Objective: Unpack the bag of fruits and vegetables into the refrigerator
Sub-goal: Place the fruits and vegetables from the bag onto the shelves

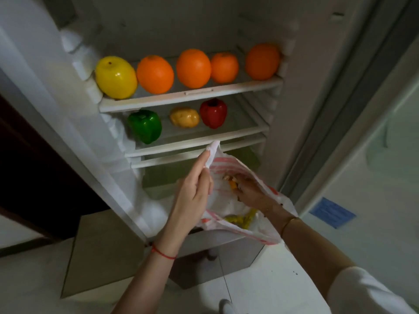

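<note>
Four oranges above peppers, potato.

**Two loaded shelves**

Above your hands, the top shelf carries a yellow fruit and four oranges in a row. The lower shelf, nearer your left hand, carries a green pepper, potato and red pepper.

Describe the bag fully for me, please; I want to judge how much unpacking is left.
The bag is thin, crinkled plastic, white with pale red stripes, held open in front of the refrigerator's lower shelves. The left hand pinches one handle and lifts it toward the shelf edge; the right hand reaches inside, fingers around something orange. Through the translucent bottom, something yellow-green shows. The bag hangs in the air, resting on nothing.
</note>
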The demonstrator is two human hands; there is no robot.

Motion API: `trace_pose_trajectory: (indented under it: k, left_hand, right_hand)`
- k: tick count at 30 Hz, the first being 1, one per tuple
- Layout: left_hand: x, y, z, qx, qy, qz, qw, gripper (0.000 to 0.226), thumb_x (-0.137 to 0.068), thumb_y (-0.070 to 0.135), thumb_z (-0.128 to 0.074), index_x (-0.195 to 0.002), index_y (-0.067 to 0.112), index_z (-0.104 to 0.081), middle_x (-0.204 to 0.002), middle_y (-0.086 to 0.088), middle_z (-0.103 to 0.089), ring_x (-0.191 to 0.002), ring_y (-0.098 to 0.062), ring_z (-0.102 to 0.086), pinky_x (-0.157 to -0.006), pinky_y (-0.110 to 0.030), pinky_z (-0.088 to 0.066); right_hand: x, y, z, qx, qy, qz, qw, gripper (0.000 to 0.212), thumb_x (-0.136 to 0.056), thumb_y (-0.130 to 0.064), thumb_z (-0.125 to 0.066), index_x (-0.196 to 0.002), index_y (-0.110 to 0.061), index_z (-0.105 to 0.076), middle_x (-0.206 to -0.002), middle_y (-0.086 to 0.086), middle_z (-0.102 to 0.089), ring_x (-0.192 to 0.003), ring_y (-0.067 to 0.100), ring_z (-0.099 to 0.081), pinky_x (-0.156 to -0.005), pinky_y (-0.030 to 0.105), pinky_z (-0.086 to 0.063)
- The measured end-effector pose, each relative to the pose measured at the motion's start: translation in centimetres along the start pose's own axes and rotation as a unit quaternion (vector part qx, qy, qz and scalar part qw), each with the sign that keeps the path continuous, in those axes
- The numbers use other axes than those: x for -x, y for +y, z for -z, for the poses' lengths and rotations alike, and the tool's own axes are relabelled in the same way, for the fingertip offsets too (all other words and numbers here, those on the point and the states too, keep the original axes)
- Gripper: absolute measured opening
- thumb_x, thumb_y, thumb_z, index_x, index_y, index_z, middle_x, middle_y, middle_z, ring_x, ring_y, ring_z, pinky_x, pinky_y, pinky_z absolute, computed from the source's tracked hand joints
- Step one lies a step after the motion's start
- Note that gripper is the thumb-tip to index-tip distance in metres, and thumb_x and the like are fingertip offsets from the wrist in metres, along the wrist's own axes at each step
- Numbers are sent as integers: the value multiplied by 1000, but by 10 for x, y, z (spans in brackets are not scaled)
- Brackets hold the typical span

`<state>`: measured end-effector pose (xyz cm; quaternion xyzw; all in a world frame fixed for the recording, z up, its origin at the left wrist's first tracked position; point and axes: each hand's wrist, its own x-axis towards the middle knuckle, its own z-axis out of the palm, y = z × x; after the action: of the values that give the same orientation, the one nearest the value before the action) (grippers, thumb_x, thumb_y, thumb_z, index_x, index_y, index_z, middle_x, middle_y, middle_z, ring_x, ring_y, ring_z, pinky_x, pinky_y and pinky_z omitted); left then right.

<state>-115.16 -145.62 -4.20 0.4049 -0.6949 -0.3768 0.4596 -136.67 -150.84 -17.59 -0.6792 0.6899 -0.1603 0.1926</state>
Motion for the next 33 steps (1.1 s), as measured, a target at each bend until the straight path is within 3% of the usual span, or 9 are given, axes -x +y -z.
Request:
trace_pose_trajectory:
  k: [2,5,9,13,18,21,25,28,33]
  left_hand:
    - [-2,-3,-4,17,-24,11,1000,50,-104,11,-36,-145,39,-37,-63,-6,-40,-57,-8,-41,-56,-25,-40]
    - [-1,-13,-4,52,-47,32,997,50,-104,10,-37,-146,37,-37,-60,5,-41,-56,-6,-41,-55,-21,-40]
    - [2,-21,-2,76,-86,44,992,51,-104,12,-37,-134,53,-37,-57,7,-42,-57,-7,-42,-57,-23,-42]
    - [3,-26,-1,63,-104,42,992,52,-103,12,-37,-128,58,-36,-58,4,-43,-55,-8,-42,-54,-24,-40]
    - [7,-31,-2,61,-125,40,989,49,-103,12,-38,-132,51,-38,-60,3,-45,-54,-5,-45,-54,-16,-41]
    - [11,-29,-5,66,-144,45,986,47,-103,13,-38,-139,43,-38,-61,3,-45,-55,-5,-45,-54,-16,-42]
    - [17,-24,-10,70,-160,28,984,51,-103,10,-38,-127,55,-37,-58,6,-45,-55,-7,-45,-55,-21,-43]
    - [21,-23,-16,60,-164,25,984,51,-103,10,-38,-126,55,-38,-56,7,-45,-55,-7,-44,-55,-25,-44]
    - [26,-17,-31,47,-166,23,985,50,-103,10,-39,-125,55,-41,-55,7,-46,-55,-11,-43,-57,-34,-44]
  right_hand:
    - [6,0,0,-37,38,-22,998,38,-95,-51,-41,-121,-27,-55,-111,10,-61,-98,23,-57,-88,18,-36]
    - [20,-4,-2,-100,25,-64,993,48,-99,-33,-52,-142,-12,-44,-137,12,-53,-129,26,-49,-98,11,-26]
    - [28,3,-13,-94,-34,-103,990,54,-101,-25,-48,-149,-11,-29,-151,11,-38,-141,27,-34,-110,20,-22]
    - [26,-4,-16,-127,-41,-168,977,49,-105,-25,-39,-151,-15,-25,-152,10,-37,-141,29,-35,-116,30,-26]
    - [34,-15,-7,-258,-56,-238,935,32,-99,-28,-52,-126,-12,-58,-122,15,-65,-109,26,-63,-98,38,-53]
    - [51,-23,10,-328,-55,-221,917,33,-99,-22,-54,-131,-17,-55,-119,7,-65,-112,27,-63,-94,32,-54]
    - [82,-27,39,-380,-83,-176,904,24,-99,-23,-55,-123,-24,-55,-111,-1,-67,-98,13,-65,-81,17,-55]
    - [104,-19,54,-378,-108,-161,905,27,-97,-28,-57,-124,-27,-55,-112,0,-69,-103,15,-67,-91,29,-53]
    - [143,17,67,-353,-25,-205,912,22,-98,-19,-56,-117,-8,-59,-103,18,-69,-81,22,-64,-78,38,-53]
